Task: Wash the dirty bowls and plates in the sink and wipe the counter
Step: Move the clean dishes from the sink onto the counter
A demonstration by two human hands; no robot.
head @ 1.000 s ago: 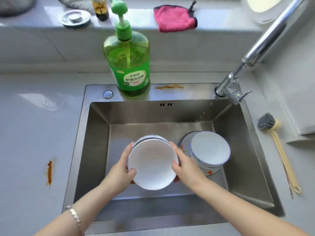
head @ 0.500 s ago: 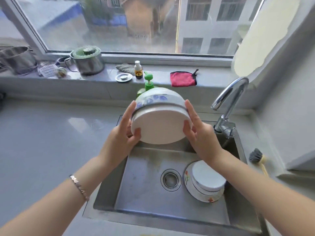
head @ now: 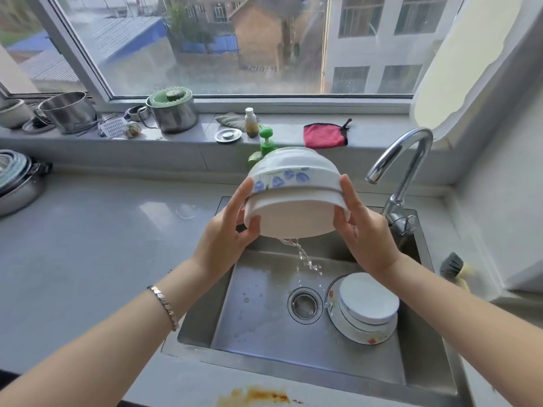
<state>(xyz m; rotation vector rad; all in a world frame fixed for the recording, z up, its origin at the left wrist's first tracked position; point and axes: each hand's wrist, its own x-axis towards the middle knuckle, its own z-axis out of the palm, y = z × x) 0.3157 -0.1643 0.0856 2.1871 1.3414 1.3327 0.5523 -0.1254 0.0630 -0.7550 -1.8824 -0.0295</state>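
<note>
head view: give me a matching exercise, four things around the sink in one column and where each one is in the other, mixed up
1 stacked bowls
2 pink cloth
3 brush
4 orange stain

a on the counter, right of the sink
b held up, dripping water
c on the window sill
d front counter edge

Pairs: 1-b, 2-c, 3-a, 4-d

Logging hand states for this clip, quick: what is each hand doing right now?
Left hand: holding the stacked white ceramic bowls with blue flowers, left side.
Right hand: holding the same bowls, right side.
</note>
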